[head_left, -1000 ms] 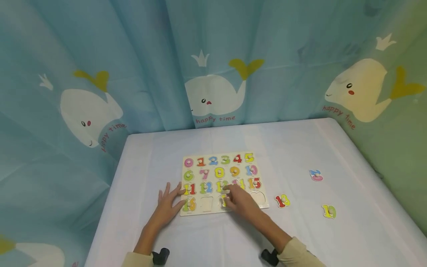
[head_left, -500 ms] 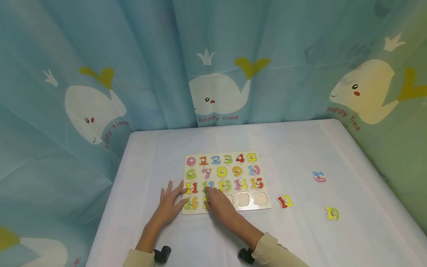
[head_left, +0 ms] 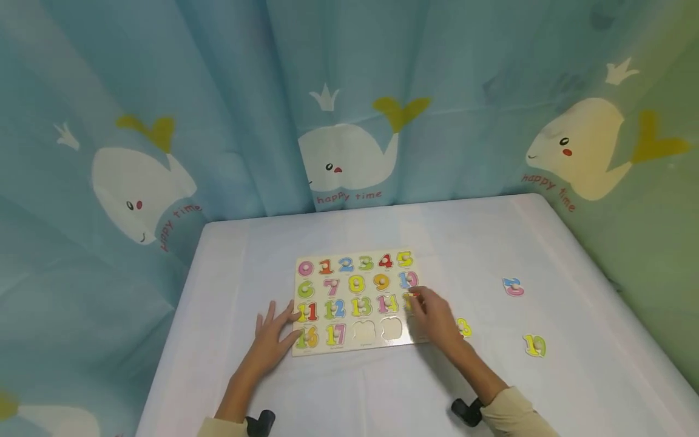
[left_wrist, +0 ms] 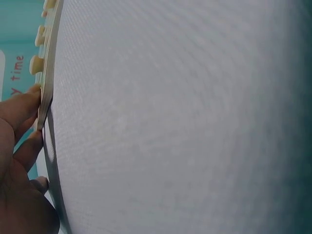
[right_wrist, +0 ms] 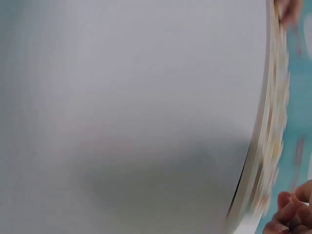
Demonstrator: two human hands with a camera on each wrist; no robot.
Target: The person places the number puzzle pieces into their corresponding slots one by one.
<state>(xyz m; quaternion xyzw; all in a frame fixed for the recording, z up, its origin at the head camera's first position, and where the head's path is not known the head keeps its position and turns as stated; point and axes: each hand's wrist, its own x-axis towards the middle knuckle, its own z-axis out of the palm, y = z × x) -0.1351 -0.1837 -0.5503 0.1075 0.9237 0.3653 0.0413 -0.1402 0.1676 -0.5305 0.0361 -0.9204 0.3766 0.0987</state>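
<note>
A pale wooden number puzzle board (head_left: pixel 349 347) lies on the white table, with knobbed number pieces in its rows. My left hand (head_left: pixel 269 337) rests at the board's left edge, its fingers spread and touching the edge near the 11 and 16. In the bottom row the 17 piece (head_left: pixel 335 334) sits in its recess, with bare recesses to its right. Above the board's right end hovers my right hand (head_left: pixel 437 315), fingers loosely bent and nothing seen between them. It covers part of the 15 and the 18 piece (head_left: pixel 464 328). The right wrist view is blurred.
On the table to the right lie a 19 piece (head_left: pixel 534 345) and a 20 piece (head_left: pixel 513 287), which lies turned. A blue curtain (head_left: pixel 235 121) with whale prints hangs behind the table (head_left: pixel 338 230).
The right hand carried the 17 piece leftward over the board and put it in the bottom row. It then let go and moved right. The left hand stayed at the board's edge.
</note>
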